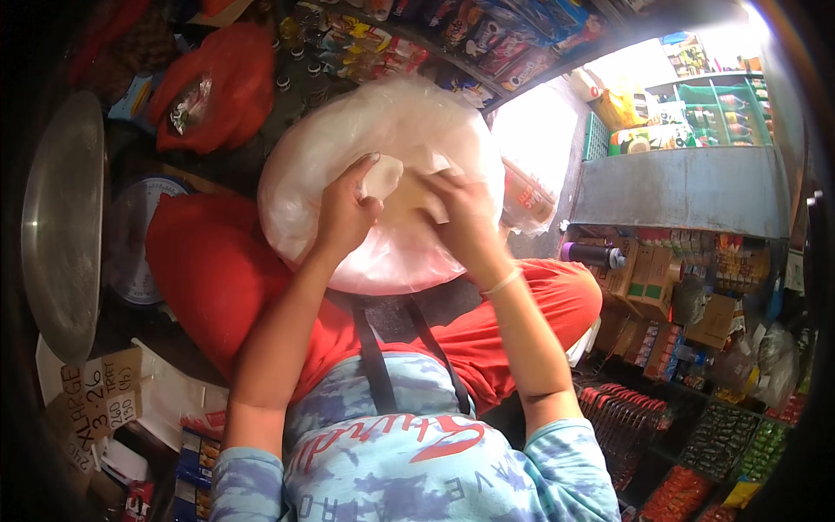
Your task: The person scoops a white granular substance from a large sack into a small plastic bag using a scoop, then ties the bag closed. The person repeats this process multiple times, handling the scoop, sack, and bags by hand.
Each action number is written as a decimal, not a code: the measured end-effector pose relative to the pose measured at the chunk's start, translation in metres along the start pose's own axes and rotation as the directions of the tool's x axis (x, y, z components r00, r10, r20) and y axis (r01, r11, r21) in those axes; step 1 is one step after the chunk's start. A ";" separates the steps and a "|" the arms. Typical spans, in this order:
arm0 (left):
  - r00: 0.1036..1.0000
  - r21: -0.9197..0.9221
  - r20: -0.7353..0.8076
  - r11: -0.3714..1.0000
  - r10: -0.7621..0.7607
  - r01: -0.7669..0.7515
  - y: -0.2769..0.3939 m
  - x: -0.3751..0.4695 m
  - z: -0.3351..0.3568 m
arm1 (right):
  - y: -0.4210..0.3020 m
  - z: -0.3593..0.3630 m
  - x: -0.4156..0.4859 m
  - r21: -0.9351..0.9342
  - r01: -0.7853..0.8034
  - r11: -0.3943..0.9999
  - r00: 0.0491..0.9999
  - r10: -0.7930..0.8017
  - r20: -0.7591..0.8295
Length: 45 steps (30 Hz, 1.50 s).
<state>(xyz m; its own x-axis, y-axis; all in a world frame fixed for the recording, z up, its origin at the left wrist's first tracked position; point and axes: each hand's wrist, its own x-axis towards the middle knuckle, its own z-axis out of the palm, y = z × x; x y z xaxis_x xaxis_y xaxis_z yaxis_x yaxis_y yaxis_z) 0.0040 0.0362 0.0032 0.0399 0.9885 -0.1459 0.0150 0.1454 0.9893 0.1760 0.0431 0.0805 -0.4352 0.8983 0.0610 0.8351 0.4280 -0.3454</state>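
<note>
A large, round bundle wrapped in translucent whitish plastic lies before my crossed legs. Over its middle, my left hand pinches a small translucent white piece, perhaps plastic, between thumb and fingers. Just to the right, my right hand is blurred; whitish bits show at its fingers, and whether it grips them is unclear. A tan area shows between the two hands, too blurred to identify.
A metal basin and a round dial scale stand at the left, below a red plastic bag. Shelves of packaged goods line the right. A clear bag lies beside the bundle.
</note>
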 end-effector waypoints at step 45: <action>0.727 0.167 0.217 0.709 0.651 -0.685 0.123 -0.058 0.038 | -0.035 -0.126 -0.082 0.412 0.097 0.906 0.965 0.016 -0.261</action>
<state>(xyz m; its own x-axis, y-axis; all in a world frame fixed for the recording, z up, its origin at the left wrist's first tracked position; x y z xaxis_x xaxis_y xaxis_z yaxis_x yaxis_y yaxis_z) 0.0412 -0.0046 0.1330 0.2558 0.8044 0.5362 0.1498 -0.5809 0.8001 0.2249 -0.0324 0.2057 -0.3193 0.8997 0.2976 0.5760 0.4336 -0.6930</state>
